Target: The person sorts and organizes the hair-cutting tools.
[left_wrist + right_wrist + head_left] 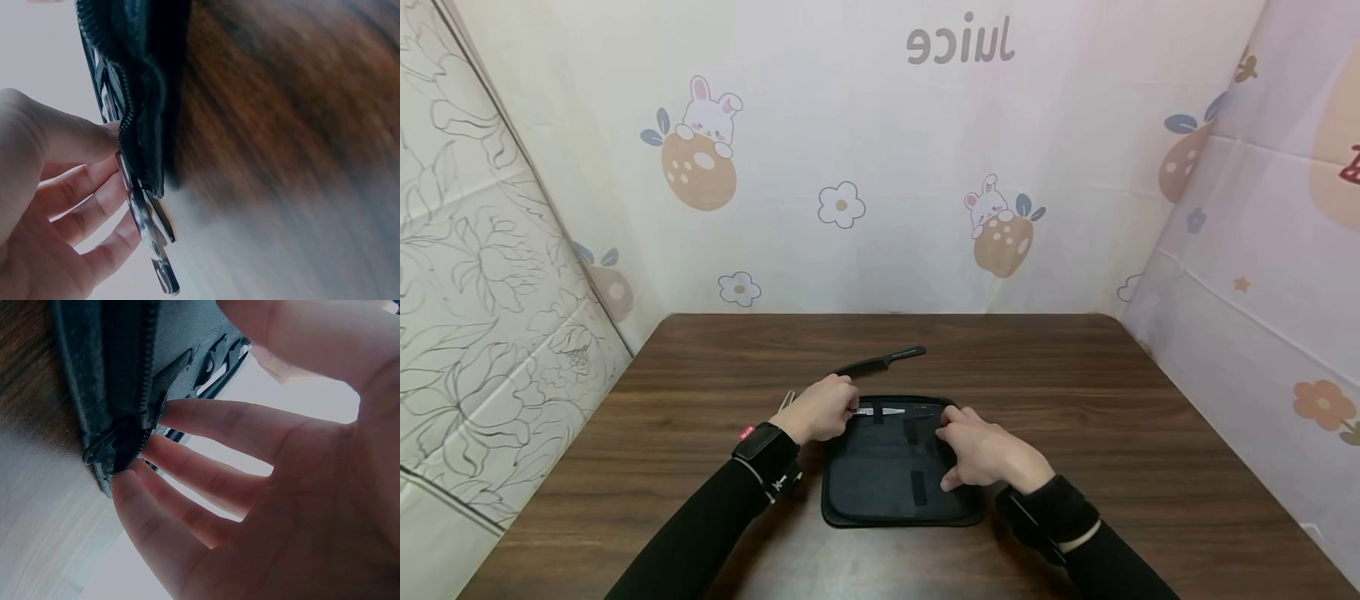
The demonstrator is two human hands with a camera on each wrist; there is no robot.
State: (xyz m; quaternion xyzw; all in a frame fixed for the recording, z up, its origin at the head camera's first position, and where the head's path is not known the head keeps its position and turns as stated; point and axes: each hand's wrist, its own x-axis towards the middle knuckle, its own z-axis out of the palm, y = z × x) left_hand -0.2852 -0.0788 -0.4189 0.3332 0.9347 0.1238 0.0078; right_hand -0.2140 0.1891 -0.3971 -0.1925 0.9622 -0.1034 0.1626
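Note:
A black zip case (pixel 876 487) lies opened flat on the table, with dark straps across its inside. At its upper left corner my left hand (pixel 823 408) pinches scissors; their silver loops (pixel 787 401) stick out behind the hand and a pointed blade (pixel 892 411) lies under a strap. The left wrist view shows the shiny metal handle (pixel 150 234) between thumb and fingers, beside the zip edge. My right hand (pixel 988 450) rests at the case's right side, fingers fairly straight. Its fingertips touch the zip (pixel 145 394) near the corner, the thumb apart from them.
A black comb (pixel 883 363) lies on the brown wooden table (pixel 1075 383) just beyond the case, its left end partly behind my left hand. Patterned curtains (pixel 887 125) hang behind the table and along both sides.

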